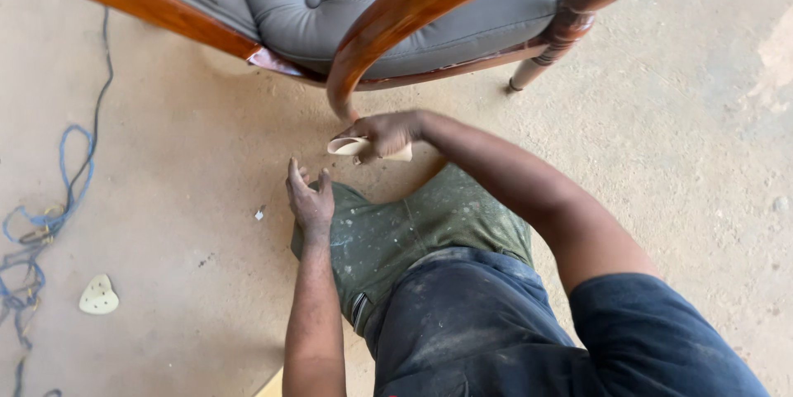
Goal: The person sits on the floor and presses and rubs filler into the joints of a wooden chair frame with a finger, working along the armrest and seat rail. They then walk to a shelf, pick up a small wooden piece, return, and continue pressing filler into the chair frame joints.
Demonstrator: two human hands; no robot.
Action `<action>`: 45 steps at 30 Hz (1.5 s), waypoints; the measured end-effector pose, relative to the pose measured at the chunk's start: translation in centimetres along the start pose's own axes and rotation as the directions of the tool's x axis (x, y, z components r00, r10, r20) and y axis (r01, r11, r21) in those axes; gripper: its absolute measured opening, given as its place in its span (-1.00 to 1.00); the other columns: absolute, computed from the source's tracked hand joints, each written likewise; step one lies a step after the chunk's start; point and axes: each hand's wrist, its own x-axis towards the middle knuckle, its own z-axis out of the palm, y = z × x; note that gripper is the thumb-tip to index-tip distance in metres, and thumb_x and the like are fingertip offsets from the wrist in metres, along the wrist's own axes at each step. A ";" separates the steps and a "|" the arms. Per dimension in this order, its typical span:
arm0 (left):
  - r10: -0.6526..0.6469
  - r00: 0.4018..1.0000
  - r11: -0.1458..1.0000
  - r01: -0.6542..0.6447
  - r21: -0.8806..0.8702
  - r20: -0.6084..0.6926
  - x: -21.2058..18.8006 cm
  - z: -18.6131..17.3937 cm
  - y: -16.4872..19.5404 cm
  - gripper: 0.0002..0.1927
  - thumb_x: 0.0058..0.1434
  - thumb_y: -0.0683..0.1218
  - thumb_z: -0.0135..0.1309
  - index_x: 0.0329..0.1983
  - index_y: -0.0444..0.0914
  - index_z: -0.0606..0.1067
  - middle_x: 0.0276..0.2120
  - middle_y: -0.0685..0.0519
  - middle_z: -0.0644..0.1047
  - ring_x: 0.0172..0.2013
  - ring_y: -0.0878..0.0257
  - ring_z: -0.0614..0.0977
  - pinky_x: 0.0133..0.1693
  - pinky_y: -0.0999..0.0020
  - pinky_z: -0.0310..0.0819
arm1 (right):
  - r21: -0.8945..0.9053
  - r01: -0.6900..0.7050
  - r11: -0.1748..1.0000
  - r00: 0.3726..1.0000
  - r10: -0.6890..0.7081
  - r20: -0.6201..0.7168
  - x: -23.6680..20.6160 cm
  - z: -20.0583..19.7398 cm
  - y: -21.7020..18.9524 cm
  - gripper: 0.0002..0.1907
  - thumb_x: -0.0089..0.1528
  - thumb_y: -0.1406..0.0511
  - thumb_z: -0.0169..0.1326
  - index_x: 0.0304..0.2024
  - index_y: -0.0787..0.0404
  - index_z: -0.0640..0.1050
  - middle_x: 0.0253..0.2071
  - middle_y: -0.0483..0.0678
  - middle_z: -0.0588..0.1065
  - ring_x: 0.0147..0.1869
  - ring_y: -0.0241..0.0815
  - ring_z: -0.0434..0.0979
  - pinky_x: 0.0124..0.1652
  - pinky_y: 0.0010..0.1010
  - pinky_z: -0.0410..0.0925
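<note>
at the far left a tangle of blue and dark cable point(49, 207) trails across the dusty concrete floor point(182, 141), and just below it lies a pale, rounded-triangle sanding pad point(99, 295) with small holes. a small white scrap point(259, 215) sits on the floor further right. next comes the left hand point(310, 199), its forearm running straight up from the bottom edge of the view; the palm is turned down and rests on the knee of the person's green, paint-flecked trousers point(396, 236), the fingers point(294, 178) spread loosely and holding nothing. above and just to the right, the right hand point(387, 133) reaches in from the right, the arm bent at the elbow and stretched across the body, wrist level. its fingers point(363, 153) are curled closed around a folded piece of pale sandpaper point(349, 146), whose rolled end sticks out to the left of the fist. the sandpaper is at the lower tip of the chair's curved, glossy wooden armrest point(413, 9), touching or almost touching it; which one cannot be told. behind the armrest is the grey buttoned upholstery point(314, 0) of the chair, and at the right a turned wooden chair leg point(549, 46) stands on the floor.
</note>
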 end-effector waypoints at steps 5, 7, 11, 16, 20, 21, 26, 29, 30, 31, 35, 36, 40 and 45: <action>-0.029 0.999 0.999 0.027 -0.046 -0.036 -0.3 0.1 -1.4 -0.24 0.26 -0.01 0.30 0.45 -0.25 0.24 0.05 -0.17 0.52 0.01 -0.05 0.60 0.02 0.04 0.53 | -0.246 -0.239 0.939 0.899 0.118 -0.422 -5.3 3.1 -0.9 -0.30 0.28 0.34 -0.01 0.48 -0.02 0.19 0.35 0.09 0.32 0.34 0.19 0.35 0.25 0.06 0.29; -0.056 0.998 0.996 0.054 -0.073 -0.024 -0.4 0.2 -1.7 -0.24 0.27 0.00 0.29 0.46 -0.24 0.23 0.06 -0.18 0.51 0.02 -0.04 0.60 0.04 0.05 0.54 | -0.339 -0.245 0.908 0.824 0.011 -0.566 -7.5 3.3 -1.6 -0.41 0.36 0.35 -0.09 0.47 -0.01 0.29 0.35 0.07 0.37 0.36 0.19 0.36 0.27 0.03 0.31; -0.059 0.998 0.994 0.059 -0.093 -0.004 0.1 0.6 -1.7 -0.23 0.29 0.00 0.27 0.47 -0.23 0.19 0.10 -0.18 0.49 0.05 -0.02 0.60 0.07 0.06 0.53 | -0.560 -0.526 0.640 0.730 0.000 -0.684 -8.3 2.9 -2.9 -0.48 0.43 0.41 -0.16 0.42 -0.05 0.38 0.29 0.07 0.38 0.33 0.12 0.33 0.29 0.01 0.25; -0.067 0.997 0.996 0.070 -0.054 0.048 0.6 0.6 -1.8 -0.22 0.30 0.01 0.25 0.48 -0.21 0.15 0.13 -0.19 0.46 0.08 -0.02 0.58 0.09 0.05 0.51 | -0.677 -0.584 0.449 0.692 -0.161 -0.704 -6.5 2.9 -1.9 -0.32 0.23 0.44 -0.05 0.44 0.03 0.42 0.29 0.13 0.31 0.38 0.18 0.21 0.33 0.09 0.10; -0.084 0.994 0.995 0.087 -0.054 0.065 0.4 0.9 -2.4 -0.21 0.31 0.02 0.25 0.49 -0.22 0.14 0.14 -0.19 0.45 0.10 -0.02 0.56 0.10 0.05 0.51 | -0.686 -0.612 0.393 0.683 -0.175 -0.709 -5.5 3.3 0.2 -0.31 0.26 0.42 -0.01 0.49 0.06 0.38 0.30 0.10 0.31 0.36 0.14 0.23 0.34 0.09 0.12; -0.100 0.993 0.993 0.104 -0.064 0.062 0.3 1.0 -2.6 -0.21 0.30 0.02 0.25 0.49 -0.21 0.14 0.14 -0.17 0.46 0.10 -0.02 0.57 0.11 0.05 0.52 | -0.683 -0.617 0.391 0.671 -0.193 -0.716 -5.4 3.3 0.6 -0.31 0.27 0.43 -0.02 0.49 0.04 0.37 0.29 0.10 0.31 0.37 0.13 0.24 0.34 0.08 0.13; -0.037 0.998 0.995 0.041 -0.092 0.045 0.2 1.0 -3.2 -0.29 0.34 0.01 0.23 0.46 -0.24 0.22 0.15 -0.17 0.46 0.17 0.00 0.55 0.17 0.07 0.52 | -0.671 -0.661 0.335 0.642 -0.210 -0.737 -6.6 4.1 1.1 -0.31 0.27 0.47 -0.07 0.46 -0.06 0.39 0.28 0.07 0.32 0.36 0.10 0.28 0.33 0.02 0.18; 0.000 0.998 0.988 0.010 -0.155 0.060 0.1 1.4 -2.1 -0.46 0.34 -0.02 0.25 0.32 -0.25 0.39 0.16 -0.18 0.50 0.15 0.02 0.57 0.13 0.10 0.57 | -0.574 -0.657 0.488 0.636 -0.049 -0.770 -9.0 5.5 0.8 -0.28 0.29 0.53 -0.11 0.50 0.01 0.37 0.25 0.09 0.33 0.33 0.13 0.30 0.31 0.03 0.22; 0.003 0.997 0.983 0.010 -0.183 0.075 0.1 1.7 -1.4 -0.53 0.33 -0.03 0.27 0.25 -0.25 0.46 0.15 -0.18 0.51 0.12 0.03 0.59 0.10 0.12 0.60 | -0.575 -0.663 0.480 0.632 -0.053 -0.773 -9.7 6.1 0.7 -0.29 0.28 0.52 -0.09 0.48 0.00 0.37 0.24 0.09 0.33 0.32 0.14 0.30 0.30 0.05 0.22; 0.101 0.993 0.963 -0.081 -0.258 0.064 0.0 2.2 -0.5 -0.56 0.35 -0.04 0.26 0.23 -0.26 0.47 0.14 -0.18 0.53 0.12 0.06 0.61 0.09 0.17 0.64 | -0.573 -0.670 0.473 0.628 -0.051 -0.776 -10.3 6.7 0.7 -0.29 0.26 0.50 -0.07 0.46 -0.01 0.38 0.23 0.08 0.34 0.31 0.15 0.30 0.28 0.07 0.23; 0.350 0.937 0.866 -0.325 -0.379 -0.005 -0.1 5.3 4.5 -0.60 0.33 -0.09 0.27 0.18 -0.31 0.50 0.04 -0.16 0.58 0.02 0.11 0.67 0.00 0.30 0.71 | -0.579 -0.665 0.473 0.648 -0.021 -0.761 -10.8 7.5 0.6 -0.23 0.19 0.52 -0.05 0.46 -0.02 0.35 0.20 0.09 0.35 0.29 0.15 0.31 0.26 0.08 0.23; 0.336 0.942 0.872 -0.304 -0.383 0.018 -0.1 5.8 5.6 -0.60 0.34 -0.09 0.26 0.19 -0.31 0.50 0.04 -0.15 0.59 0.00 0.12 0.67 -0.01 0.31 0.71 | -0.581 -0.661 0.476 0.651 -0.022 -0.759 -10.6 7.2 0.6 -0.24 0.21 0.52 -0.06 0.47 0.00 0.34 0.20 0.09 0.35 0.28 0.14 0.32 0.25 0.07 0.24; 0.394 0.919 0.855 -0.369 -0.364 -0.005 0.8 6.9 9.6 -0.55 0.37 -0.07 0.23 0.28 -0.27 0.45 0.05 -0.11 0.58 0.01 0.17 0.67 0.01 0.33 0.69 | -0.561 -0.658 0.502 0.667 0.041 -0.744 -9.8 5.8 0.2 -0.29 0.24 0.50 -0.09 0.47 0.04 0.33 0.19 0.12 0.36 0.23 0.14 0.34 0.18 0.06 0.27; 0.242 0.938 0.652 0.032 -0.757 0.248 2.4 6.8 13.4 -0.41 0.45 0.00 0.14 0.49 -0.17 0.30 -0.04 0.03 0.53 -0.08 0.31 0.62 -0.05 0.42 0.67 | -0.475 -0.654 0.589 0.656 0.128 -0.744 -10.5 6.7 -0.3 -0.33 0.28 0.50 -0.14 0.44 0.02 0.38 0.16 0.13 0.39 0.18 0.12 0.38 0.16 -0.03 0.31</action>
